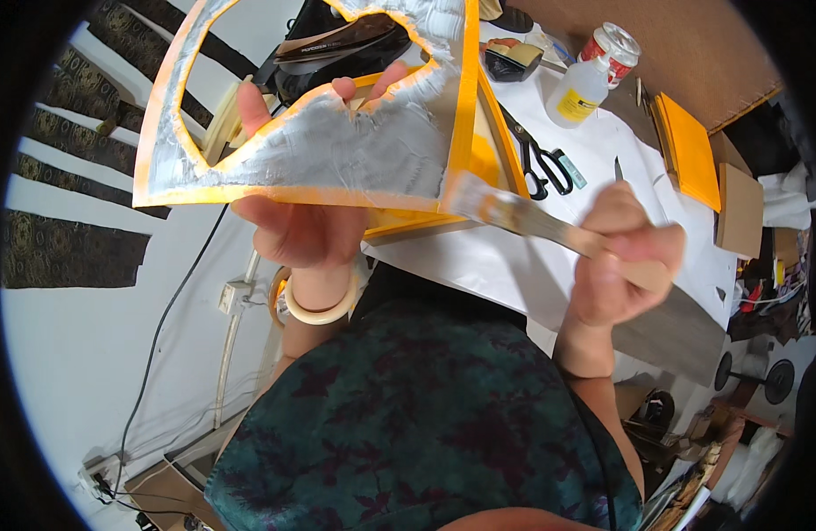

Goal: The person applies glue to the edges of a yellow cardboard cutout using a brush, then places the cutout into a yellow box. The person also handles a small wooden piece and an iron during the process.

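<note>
While the left hand (306,232) grips an orange-edged grey panel (337,150) by its lower edge, held up near the worktop (682,341), the right hand (625,257) is closed round a flat brush (545,224), bristles (472,196) at the panel's lower right corner. I note black scissors (528,144) lying on white paper (696,261).

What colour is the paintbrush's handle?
The paintbrush handle is pale tan, best seen in the head view.
</note>
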`<state>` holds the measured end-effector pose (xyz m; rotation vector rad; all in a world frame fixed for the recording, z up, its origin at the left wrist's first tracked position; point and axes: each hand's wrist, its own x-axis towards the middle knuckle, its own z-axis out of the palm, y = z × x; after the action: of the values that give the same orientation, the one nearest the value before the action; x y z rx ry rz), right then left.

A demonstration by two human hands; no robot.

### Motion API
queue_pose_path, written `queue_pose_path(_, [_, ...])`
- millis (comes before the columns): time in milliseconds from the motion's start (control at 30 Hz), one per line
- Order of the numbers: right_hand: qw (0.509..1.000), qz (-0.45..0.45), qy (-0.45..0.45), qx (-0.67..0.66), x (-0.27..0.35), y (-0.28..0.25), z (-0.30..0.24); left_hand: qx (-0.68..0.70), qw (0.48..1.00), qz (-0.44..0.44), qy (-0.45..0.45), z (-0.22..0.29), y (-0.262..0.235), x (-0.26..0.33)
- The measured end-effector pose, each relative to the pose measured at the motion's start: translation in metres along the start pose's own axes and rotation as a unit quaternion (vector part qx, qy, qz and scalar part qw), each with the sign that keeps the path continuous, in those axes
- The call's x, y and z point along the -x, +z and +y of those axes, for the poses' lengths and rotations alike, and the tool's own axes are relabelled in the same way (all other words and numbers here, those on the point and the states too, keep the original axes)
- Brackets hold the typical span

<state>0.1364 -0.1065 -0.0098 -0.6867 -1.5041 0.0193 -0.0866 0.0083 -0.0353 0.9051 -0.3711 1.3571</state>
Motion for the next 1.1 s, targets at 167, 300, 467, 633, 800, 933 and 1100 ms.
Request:
queue_pose_path(167, [0.993,0.104,0.009,-0.06,-0.002,-0.013,-0.003,-0.042,0.998,-0.04,0.003,0.002,-0.008,-0.001])
queue_pose_path(300, [0.971,0.13,0.164,-0.113,-0.002,0.005,-0.02,-0.066,0.994,-0.091,0.016,-0.002,-0.015,-0.003])
queue_pose_path(467, [0.958,0.079,0.237,-0.139,-0.009,0.018,-0.019,-0.13,0.985,-0.112,0.02,-0.002,-0.012,-0.003])
queue_pose_path(633, [0.969,0.093,0.219,-0.068,-0.007,0.011,-0.014,-0.156,0.982,-0.099,0.027,0.003,-0.015,-0.002])
queue_pose_path(800, [0.984,0.025,0.178,0.017,-0.01,0.021,-0.016,-0.167,0.978,-0.123,0.038,-0.002,-0.016,-0.002])
queue_pose_path(933, [0.971,0.1,0.214,-0.026,-0.008,0.01,-0.028,-0.166,0.977,-0.131,0.043,-0.002,-0.018,-0.003])
queue_pose_path(1100, [0.978,0.056,0.198,-0.007,-0.012,0.015,-0.018,-0.157,0.979,-0.124,0.041,-0.003,-0.018,-0.002])
